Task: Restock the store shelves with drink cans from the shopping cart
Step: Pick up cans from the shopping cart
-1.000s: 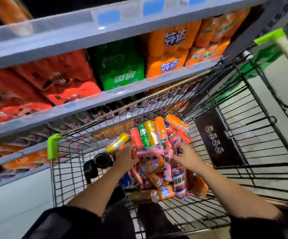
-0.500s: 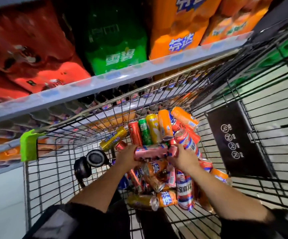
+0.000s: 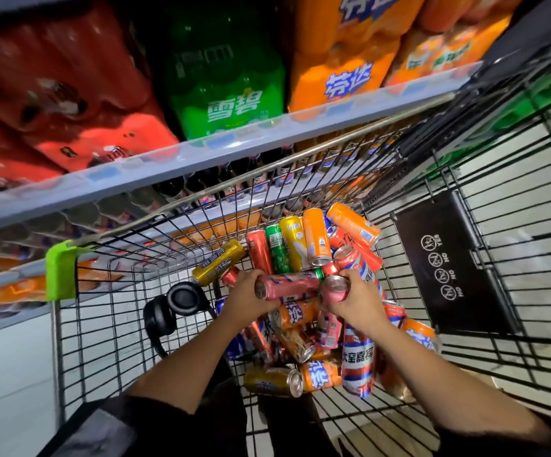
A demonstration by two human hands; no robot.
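Observation:
A wire shopping cart [image 3: 109, 324] holds a heap of several drink cans [image 3: 303, 245] in orange, red, green, yellow and pink. My left hand [image 3: 244, 300] grips a pink can [image 3: 290, 285] that lies sideways above the heap. My right hand [image 3: 356, 300] grips a second pink can [image 3: 333, 291], its top end facing me. The two pink cans almost touch end to end. Both forearms reach down into the cart from the near edge.
Grey store shelves [image 3: 201, 153] run behind the cart, with red, green [image 3: 231, 103] and orange [image 3: 346, 77] multipacks above and dark bottles [image 3: 234, 183] below. Black headphones [image 3: 171, 308] hang inside the cart at left. A black sign panel [image 3: 445, 262] is on the cart's right side.
The view has tipped down and closer to the cart. My left hand lifted the pink can clear of the heap, and my right hand closed round a second pink can and raised it.

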